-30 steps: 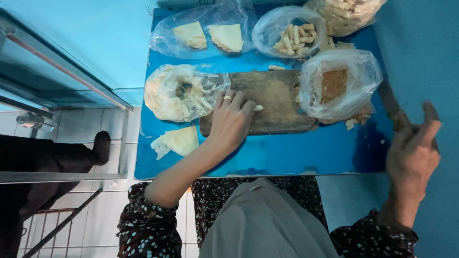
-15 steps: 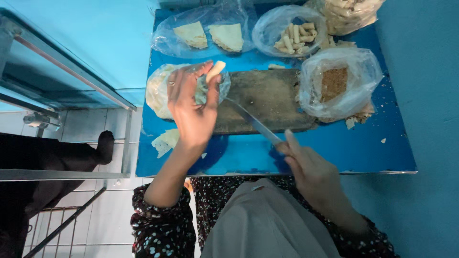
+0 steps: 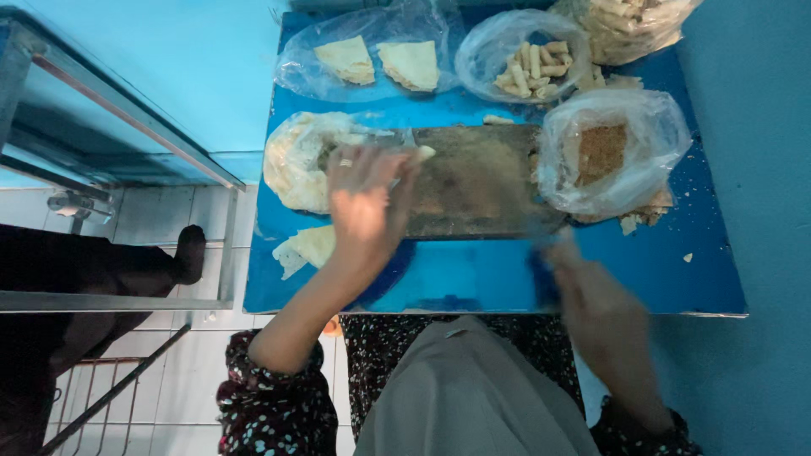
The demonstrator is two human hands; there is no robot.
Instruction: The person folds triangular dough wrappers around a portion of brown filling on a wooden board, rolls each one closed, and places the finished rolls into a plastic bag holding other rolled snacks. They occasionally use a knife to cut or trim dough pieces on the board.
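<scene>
Apparently my left hand (image 3: 365, 203) lay open over the board (image 3: 473, 181), steadying it; my blurred right hand's (image 3: 591, 295) grip I couldn't tell.

The left hand (image 3: 365, 203) lies flat, fingers spread, with a ring on one finger. It rests on the left end of a brown wooden board (image 3: 477, 179) and touches a clear bag of pale dough (image 3: 296, 160) just beside it. The board is long, worn and lies flat on the blue table. The bag is crinkly and open, bulging with a soft yellow-white lump. The right hand (image 3: 591, 295) is blurry — it sits near the board's lower right corner, and what it grips cannot be made out.
</scene>
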